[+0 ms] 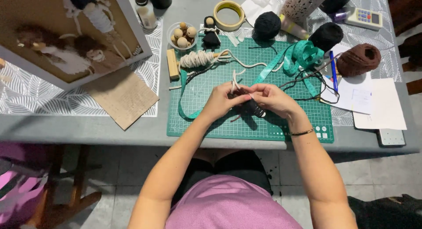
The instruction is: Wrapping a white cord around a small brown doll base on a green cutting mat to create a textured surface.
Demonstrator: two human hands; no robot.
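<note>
Two hands over the green cutting mat (281, 123) on my grey table (110, 130), and I'd judge the job is somewhere mid-way; largest first: the framed board (66, 31) at far left already carries what look like finished yarn dolls; on the mat a cream cord bundle (198, 58) lies wound on a wooden stick, a small black doll (210, 35) stands just beyond the mat's top edge, wooden beads (182, 34) wait in a bowl beside it; black yarn balls (267, 24) and a brown one (358, 59) sit barely used; now my left hand (222, 101) pinches cream cord ends, fingers closed, and my right hand (272, 99) grips a small dark bundle (251, 106) between them, just above the mat's middle; I can't tell how much wrapping is left.
</note>
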